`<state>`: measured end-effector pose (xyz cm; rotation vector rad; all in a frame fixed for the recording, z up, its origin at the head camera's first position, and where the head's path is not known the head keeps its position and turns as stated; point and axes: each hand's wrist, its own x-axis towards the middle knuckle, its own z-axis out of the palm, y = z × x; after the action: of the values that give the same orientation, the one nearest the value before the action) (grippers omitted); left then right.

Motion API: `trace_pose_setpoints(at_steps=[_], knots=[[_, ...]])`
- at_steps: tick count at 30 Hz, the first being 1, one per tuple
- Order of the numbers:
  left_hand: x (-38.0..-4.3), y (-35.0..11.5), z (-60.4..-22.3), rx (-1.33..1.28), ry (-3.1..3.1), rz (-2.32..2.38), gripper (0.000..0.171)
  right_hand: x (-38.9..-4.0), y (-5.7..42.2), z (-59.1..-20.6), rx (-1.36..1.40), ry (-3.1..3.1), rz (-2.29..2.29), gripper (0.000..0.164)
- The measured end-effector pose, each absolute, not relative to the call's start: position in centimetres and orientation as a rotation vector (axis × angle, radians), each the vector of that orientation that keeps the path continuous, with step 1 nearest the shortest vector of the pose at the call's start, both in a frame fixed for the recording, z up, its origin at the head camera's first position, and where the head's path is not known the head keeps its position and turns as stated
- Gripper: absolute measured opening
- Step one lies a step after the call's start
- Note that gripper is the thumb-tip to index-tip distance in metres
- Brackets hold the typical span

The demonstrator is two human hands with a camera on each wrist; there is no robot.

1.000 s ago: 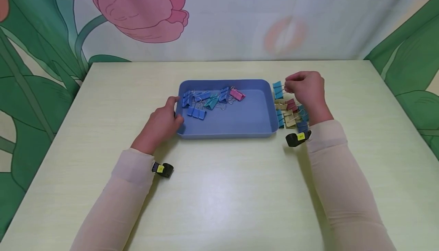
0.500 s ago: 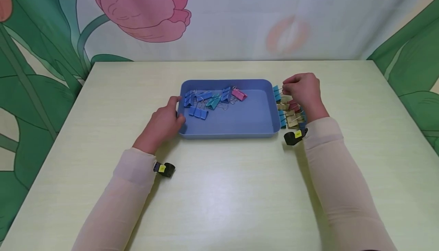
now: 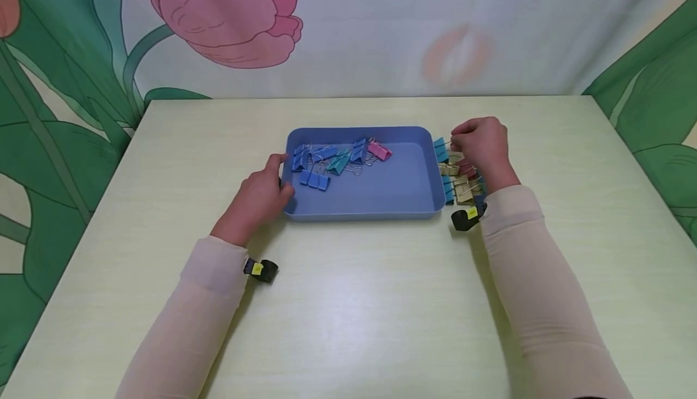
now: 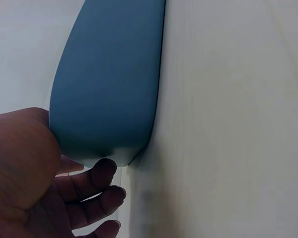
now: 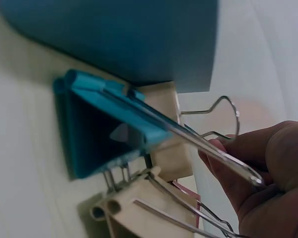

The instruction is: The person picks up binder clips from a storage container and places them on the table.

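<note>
A blue tray (image 3: 381, 196) stands in the middle of the table, holding several blue binder clips (image 3: 314, 180), a teal binder clip (image 3: 339, 161) and a pink binder clip (image 3: 380, 149) in its left half. My left hand (image 3: 258, 196) grips the tray's left end, with some fingers curled outside the wall in the left wrist view. Against the tray's right wall, my right hand (image 3: 483, 148) pinches the wire handle of a light-blue binder clip (image 3: 440, 149) at the far end of a clip group. Its fingertips hide part of that handle.
Beside the tray's right wall sit more binder clips: beige ones (image 3: 463, 192), a red one (image 3: 466, 168) and another light-blue one (image 3: 448, 189). My right hand and wrist camera (image 3: 465, 218) partly cover this group. A flowered curtain (image 3: 359, 36) hangs behind the table.
My right hand has drawn the far light-blue binder clip slightly nearer to me and closer to the tray wall. The left hand keeps its place on the tray.
</note>
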<state>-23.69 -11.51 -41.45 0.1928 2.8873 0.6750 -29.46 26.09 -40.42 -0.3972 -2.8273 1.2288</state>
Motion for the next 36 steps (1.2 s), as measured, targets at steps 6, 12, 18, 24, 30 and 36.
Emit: trace_pose_setpoints(at_steps=[6, 12, 18, 24, 30, 36], knots=[[-23.7, -11.6, -41.6, 0.191, 2.894, 0.68, 0.057, -29.4, 26.0, -40.6, -0.364, -2.841, 1.181, 0.025], [-23.7, -11.7, -41.7, 0.214, 2.908, 0.677, 0.057, -29.4, 26.0, -40.4, -0.352, -2.859, 1.16, 0.027], [-23.6, -11.6, -41.6, 0.214, 2.904, 0.676, 0.057, -29.2, 26.0, -40.4, -0.351, -2.867, 1.147, 0.026], [-23.7, -11.5, -41.6, 0.195, 2.897, 0.67, 0.057, -28.9, 25.7, -40.0, -0.279, -2.901, 1.018, 0.028], [-23.7, -11.6, -41.7, 0.211, 2.91, 0.666, 0.057, -28.5, 25.2, -39.0, -0.223, -2.931, 0.789, 0.029], [-23.6, -11.5, -41.6, 0.205, 2.902, 0.664, 0.056, -28.1, 24.2, -37.8, -0.162, -2.885, 0.651, 0.034]])
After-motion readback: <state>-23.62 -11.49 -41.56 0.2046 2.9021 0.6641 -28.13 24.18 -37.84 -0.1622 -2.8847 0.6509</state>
